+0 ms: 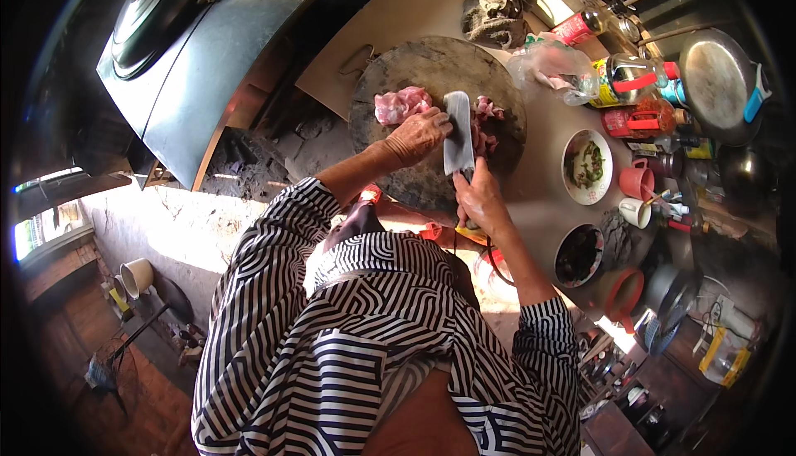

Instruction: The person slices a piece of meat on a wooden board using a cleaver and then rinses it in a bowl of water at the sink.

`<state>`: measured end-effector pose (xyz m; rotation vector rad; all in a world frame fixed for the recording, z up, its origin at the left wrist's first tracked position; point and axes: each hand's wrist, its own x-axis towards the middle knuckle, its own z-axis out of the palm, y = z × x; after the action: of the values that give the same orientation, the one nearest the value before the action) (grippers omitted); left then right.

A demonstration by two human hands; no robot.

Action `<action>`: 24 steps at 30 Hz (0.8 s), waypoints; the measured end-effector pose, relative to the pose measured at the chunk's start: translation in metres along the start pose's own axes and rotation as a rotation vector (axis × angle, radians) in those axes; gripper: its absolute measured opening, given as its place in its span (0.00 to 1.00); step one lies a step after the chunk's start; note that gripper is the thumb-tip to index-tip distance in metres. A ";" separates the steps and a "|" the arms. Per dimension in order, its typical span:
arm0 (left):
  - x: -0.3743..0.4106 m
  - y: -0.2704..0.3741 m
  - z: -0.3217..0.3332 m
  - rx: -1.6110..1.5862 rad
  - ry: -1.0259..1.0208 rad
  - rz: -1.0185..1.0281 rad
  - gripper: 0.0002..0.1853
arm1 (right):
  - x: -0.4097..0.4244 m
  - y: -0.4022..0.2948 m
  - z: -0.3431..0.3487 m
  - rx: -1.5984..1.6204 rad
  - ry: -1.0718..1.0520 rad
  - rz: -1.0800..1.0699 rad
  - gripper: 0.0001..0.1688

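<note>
A round wooden chopping block [413,58] lies on the counter before me. On its left part rests a chunk of raw pink meat [398,104]. My left hand [423,136] presses on that meat's right end, fingers bent, with the knuckles close to the blade. In my right hand [482,198] is the handle of a cleaver [459,132], its broad metal blade pointing away from me. Smaller cut pieces of meat [488,109] lie on the block just right of the blade. The blade hides part of them.
Right of the block stand a plate of cut green vegetables [584,176] and a bowl with dark contents [575,257]. Bottles [631,77], a plastic bag [550,70] and a frying pan [715,83] line the back. A crumpled rag [494,17] sits beyond the block. At left is a metal-topped stove [205,52].
</note>
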<state>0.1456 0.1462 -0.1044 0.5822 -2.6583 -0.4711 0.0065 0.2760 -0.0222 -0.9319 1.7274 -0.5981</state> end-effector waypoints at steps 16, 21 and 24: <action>0.007 0.041 0.011 -0.167 0.262 -0.277 0.14 | 0.012 -0.020 -0.045 0.126 0.135 -0.099 0.13; -0.018 -0.007 -0.054 0.170 0.385 -0.433 0.17 | -0.022 -0.001 -0.021 0.213 -0.082 -0.038 0.12; -0.013 -0.023 -0.061 0.045 0.075 -0.751 0.23 | -0.027 0.007 -0.010 0.189 -0.091 0.005 0.12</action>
<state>0.1899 0.1181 -0.0641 1.5827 -2.3047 -0.5664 -0.0009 0.3017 -0.0087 -0.8088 1.5622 -0.6921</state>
